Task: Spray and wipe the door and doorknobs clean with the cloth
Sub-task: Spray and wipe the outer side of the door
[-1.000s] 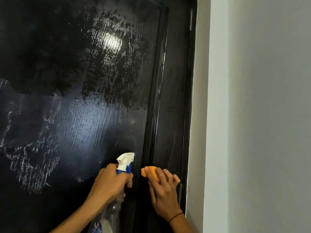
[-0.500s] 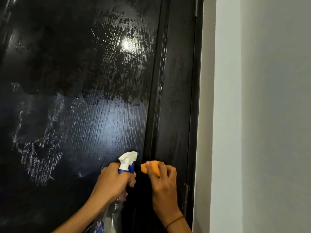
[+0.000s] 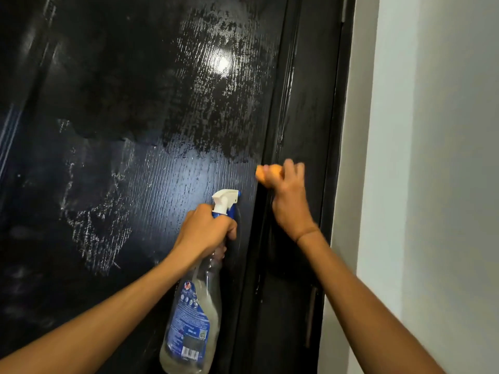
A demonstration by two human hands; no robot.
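Right hand (image 3: 287, 197) raised, cloth (image 3: 266, 175) against door (image 3: 135, 130).

Your left hand (image 3: 205, 231) holds the spray bottle (image 3: 192, 317) before the door (image 3: 129, 130); up to its right, your right hand (image 3: 290, 201) presses the cloth (image 3: 266, 175) against it.

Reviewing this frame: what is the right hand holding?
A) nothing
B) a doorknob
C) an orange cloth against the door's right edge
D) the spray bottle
C: the right hand grips an orange cloth against the right edge of the door, while the left hand holds the spray bottle.
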